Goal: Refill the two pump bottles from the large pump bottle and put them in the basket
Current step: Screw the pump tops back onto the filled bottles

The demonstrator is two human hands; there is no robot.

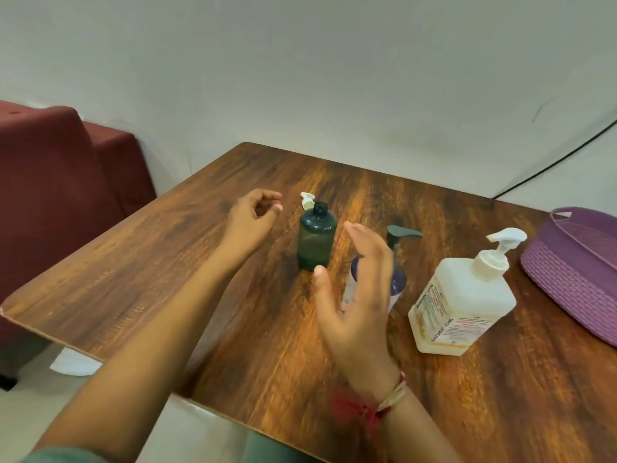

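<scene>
My left arm (150, 329) stretches forward, forearm bare, and my left hand (257, 213) hovers with its fingers loosely curled toward the thumb, gripping nothing. My right hand (359, 295) stands on edge, palm facing left, fingers straight and close together, thumb spread away from them. Whether those fingertips touch anything beyond them, I cannot tell from here.

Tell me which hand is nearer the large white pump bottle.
Right. The right hand hovers just left of the large white pump bottle; the left hand is farther left, beyond the open green bottle.
</scene>
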